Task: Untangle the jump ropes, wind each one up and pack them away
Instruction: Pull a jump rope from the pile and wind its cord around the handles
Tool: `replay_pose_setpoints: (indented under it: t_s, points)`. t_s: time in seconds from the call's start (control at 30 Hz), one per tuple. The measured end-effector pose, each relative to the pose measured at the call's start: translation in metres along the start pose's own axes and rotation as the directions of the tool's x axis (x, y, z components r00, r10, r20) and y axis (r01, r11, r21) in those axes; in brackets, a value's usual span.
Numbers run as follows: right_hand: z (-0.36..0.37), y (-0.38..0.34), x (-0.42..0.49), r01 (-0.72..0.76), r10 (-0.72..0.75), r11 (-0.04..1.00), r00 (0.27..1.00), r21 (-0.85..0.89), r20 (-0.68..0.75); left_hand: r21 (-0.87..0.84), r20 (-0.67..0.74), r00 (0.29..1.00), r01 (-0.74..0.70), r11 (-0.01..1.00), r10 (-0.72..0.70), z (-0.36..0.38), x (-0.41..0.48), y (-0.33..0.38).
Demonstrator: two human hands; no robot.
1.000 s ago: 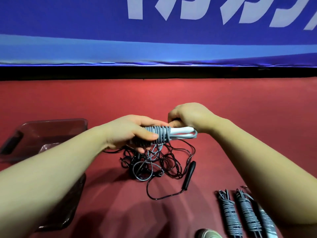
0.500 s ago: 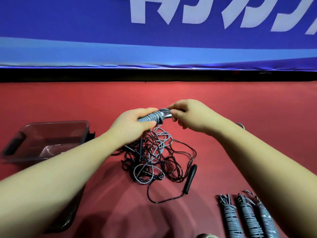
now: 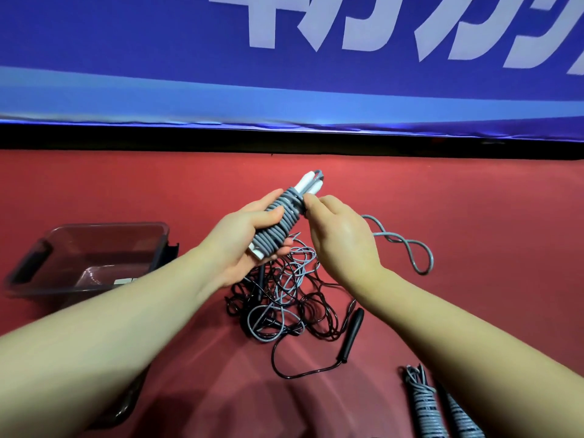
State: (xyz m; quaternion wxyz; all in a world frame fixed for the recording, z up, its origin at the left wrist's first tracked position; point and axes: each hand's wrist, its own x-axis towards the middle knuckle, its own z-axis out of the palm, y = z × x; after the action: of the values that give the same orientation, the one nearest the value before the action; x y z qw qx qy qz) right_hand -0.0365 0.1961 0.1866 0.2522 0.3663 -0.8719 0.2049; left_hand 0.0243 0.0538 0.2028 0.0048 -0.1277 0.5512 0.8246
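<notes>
Grey cord, coil upon coil, is what I have in hand: the grey jump rope (image 3: 281,222) is wound round its pair of white handles (image 3: 311,184) and held up over the red floor (image 3: 474,191), tilted with the handle tips pointing away from me. My left hand (image 3: 246,245) is wrapped round the lower half of the bundle, thumb laid across the coils. My right hand (image 3: 339,238) has its fingertips pressed together at the top turn, pinching the cord, as far as I can tell from behind the knuckles. A loose tail (image 3: 407,248) of the same cord twists out in a loop to the right of that hand.

I judge this to be the end of the winding step for this rope. The next move calls for the tail to be wrapped or tucked under a turn so the coil cannot spring loose, with the left grip firm meanwhile. Then it goes with the wound bundles (image 3: 423,406) lying at lower right, or into the bin (image 3: 94,227) on the left.

Below my hands the tangle (image 3: 284,298) of black and grey cord lies on the floor, a black handle (image 3: 352,333) at its right edge, not yet sorted.
</notes>
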Motion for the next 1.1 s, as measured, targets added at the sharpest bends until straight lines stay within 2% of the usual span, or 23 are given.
replay_pose_setpoints:
  t_s: [0.1,0.27,0.33,0.4,0.5,0.57,0.67,0.73,0.83,0.93,1.0,1.1]
  points:
    - [-0.003,-0.001,0.003,0.024,-0.023,0.999,0.999,0.037,-0.045,0.027,0.060,0.997,-0.040,0.999,0.039,-0.004,-0.001,0.006]
    - [-0.007,-0.003,0.012,0.116,-0.112,0.993,0.990,0.038,-0.086,0.213,0.146,0.981,-0.161,0.964,0.132,-0.006,-0.001,0.008]
    - [-0.009,-0.003,0.018,0.141,-0.138,0.990,0.986,0.022,-0.098,0.158,0.133,0.977,-0.189,0.969,0.169,-0.005,-0.002,0.008]
    - [-0.013,-0.004,0.022,0.130,-0.121,0.987,0.987,0.093,-0.103,0.064,0.105,0.975,-0.204,0.977,0.197,-0.003,-0.003,0.011]
    - [-0.017,-0.006,0.024,-0.071,0.069,0.936,0.997,0.344,0.017,-0.043,0.105,0.972,-0.206,0.978,0.209,-0.001,-0.003,0.017]
    - [-0.019,-0.002,0.023,-0.179,0.135,0.883,0.982,0.434,0.130,-0.067,0.129,0.970,-0.197,0.978,0.204,-0.001,-0.003,0.017]
    - [-0.028,0.010,0.023,-0.225,0.034,0.750,0.952,0.622,0.303,-0.069,0.187,0.965,-0.176,0.982,0.186,-0.006,-0.004,0.015]
    - [-0.034,0.024,0.022,-0.277,-0.061,0.700,0.895,0.659,0.441,-0.088,0.230,0.954,-0.175,0.981,0.191,-0.012,-0.003,0.017]
    - [-0.042,0.045,0.018,-0.329,-0.120,0.703,0.819,0.630,0.561,-0.031,0.410,0.897,-0.168,0.985,0.166,-0.020,-0.002,0.023]
    - [-0.048,0.051,0.023,-0.297,-0.089,0.814,0.786,0.500,0.612,0.109,0.580,0.814,-0.044,0.993,-0.027,-0.018,-0.008,0.019]
    - [-0.049,0.054,0.030,-0.197,-0.077,0.913,0.777,0.357,0.625,0.293,0.562,0.815,-0.037,0.955,-0.141,-0.011,-0.010,0.016]
    - [-0.047,0.054,0.035,0.000,-0.067,0.994,0.796,0.112,0.601,0.611,0.370,0.900,-0.048,0.790,-0.231,-0.005,-0.006,0.011]
